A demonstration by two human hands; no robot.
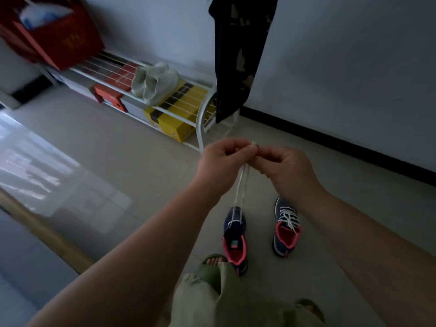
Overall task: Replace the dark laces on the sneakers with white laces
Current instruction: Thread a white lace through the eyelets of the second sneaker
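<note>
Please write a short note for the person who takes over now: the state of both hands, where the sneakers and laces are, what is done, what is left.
Left hand and right hand: raised, both pinch the two ends of the white lace together.
The lace hangs down to the left sneaker on the floor; it seems threaded only through the eyelets near the toe.
Right sneaker stands beside it, fully laced in white.
Left to do: lace the left sneaker upward and tie it.
</note>
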